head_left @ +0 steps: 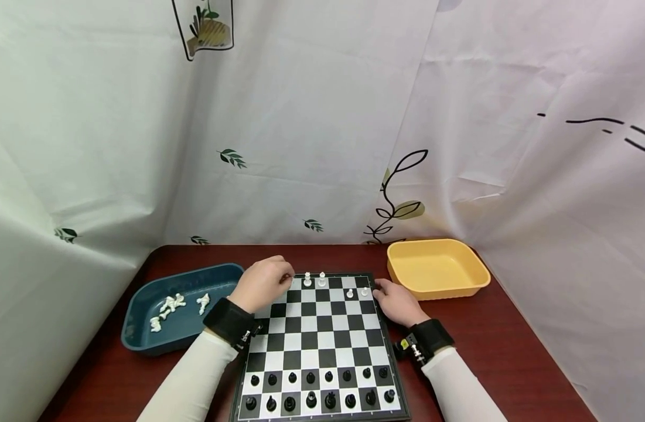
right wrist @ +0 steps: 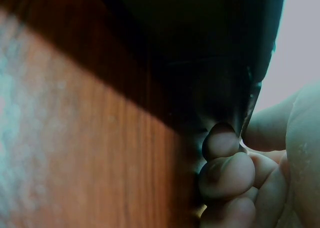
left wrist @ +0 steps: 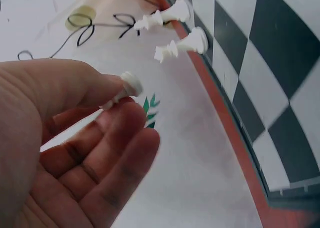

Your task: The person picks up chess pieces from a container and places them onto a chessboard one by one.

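A chessboard (head_left: pixel 322 328) lies in the middle of the table, also seen in the left wrist view as the chessboard (left wrist: pixel 270 62). My left hand (head_left: pixel 286 278) hovers over its far left corner. There the left hand (left wrist: pixel 116 101) pinches a small white chess piece (left wrist: pixel 126 87) between thumb and fingers. Two white pieces (head_left: pixel 307 279) (head_left: pixel 322 279) stand on the far row just right of it, seen close up as white pieces (left wrist: pixel 169 16) (left wrist: pixel 184 44). My right hand (head_left: pixel 381 288) grips the board's far right edge, with curled fingers (right wrist: pixel 225 173) against its dark side.
Two rows of black pieces (head_left: pixel 317 390) fill the near side of the board. Two more white pieces (head_left: pixel 357 291) stand near the right hand. A blue tray (head_left: pixel 143 337) on the left holds several white pieces (head_left: pixel 171 305). A yellow tray (head_left: pixel 438 290) stands at the right. Curtains enclose the table.
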`<state>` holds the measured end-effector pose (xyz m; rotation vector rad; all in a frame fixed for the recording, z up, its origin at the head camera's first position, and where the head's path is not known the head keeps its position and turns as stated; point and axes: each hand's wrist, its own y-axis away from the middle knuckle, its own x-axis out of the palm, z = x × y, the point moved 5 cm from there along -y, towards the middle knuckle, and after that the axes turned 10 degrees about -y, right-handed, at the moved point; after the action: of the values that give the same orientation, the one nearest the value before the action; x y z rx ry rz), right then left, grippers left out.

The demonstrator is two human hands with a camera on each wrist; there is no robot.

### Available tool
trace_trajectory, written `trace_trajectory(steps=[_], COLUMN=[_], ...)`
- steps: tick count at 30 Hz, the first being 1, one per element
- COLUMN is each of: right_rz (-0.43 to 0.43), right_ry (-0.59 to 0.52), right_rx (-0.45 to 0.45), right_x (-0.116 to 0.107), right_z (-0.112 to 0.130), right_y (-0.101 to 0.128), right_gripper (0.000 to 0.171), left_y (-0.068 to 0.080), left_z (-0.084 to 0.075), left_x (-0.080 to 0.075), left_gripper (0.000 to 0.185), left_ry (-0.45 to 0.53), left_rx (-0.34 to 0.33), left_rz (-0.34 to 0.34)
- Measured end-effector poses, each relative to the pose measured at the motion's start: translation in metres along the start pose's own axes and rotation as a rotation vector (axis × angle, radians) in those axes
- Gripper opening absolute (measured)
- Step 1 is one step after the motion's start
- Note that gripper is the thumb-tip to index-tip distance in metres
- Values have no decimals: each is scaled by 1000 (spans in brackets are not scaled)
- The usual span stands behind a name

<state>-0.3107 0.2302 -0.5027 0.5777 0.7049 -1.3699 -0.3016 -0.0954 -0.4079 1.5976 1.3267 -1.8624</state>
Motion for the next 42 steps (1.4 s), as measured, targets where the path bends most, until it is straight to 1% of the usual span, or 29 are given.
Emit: trace_trajectory(steps=[4, 6, 8, 10, 17, 23, 25, 29, 33, 37, 42], right_rz=[1, 3, 4, 6, 4, 0, -5, -8, -7, -16, -19], right_ry=[0, -1, -2, -5, -6, -10, -10, -13, -13, 7, 1], right_rx=[2, 2, 3, 4, 5, -5, -9, -11, -21, -43, -40], right_x=[0, 0, 0, 0, 0, 0, -1, -2, -1, -1, -2], right_z=[1, 2, 2, 3, 1, 1, 3, 4, 2, 0, 4], right_y=[0, 0, 0, 0, 0, 2, 2, 2, 2, 1, 3], right_gripper=[43, 43, 43, 43, 43, 44, 44, 44, 44, 44, 42], left_y=[-6, -9, -10, -12, -22, -31, -34, -40, -45, -48, -49], left_z=[-12, -18, -23, -26, -37, -49, -53, -59, -63, -66, -71], left_x=[6, 8, 12, 15, 27, 35, 36, 40, 49, 58, 62], left_gripper=[8, 9, 9, 10, 10, 11, 10, 12, 16, 18, 18], left_ry=[66, 105, 119, 118, 91, 66, 62, 60, 37, 14, -18], left_rx=[32, 39, 48, 61, 112, 148, 163, 192, 212, 234, 251], left_rz=[27, 54, 80, 94, 106, 158, 165, 169, 179, 179, 171])
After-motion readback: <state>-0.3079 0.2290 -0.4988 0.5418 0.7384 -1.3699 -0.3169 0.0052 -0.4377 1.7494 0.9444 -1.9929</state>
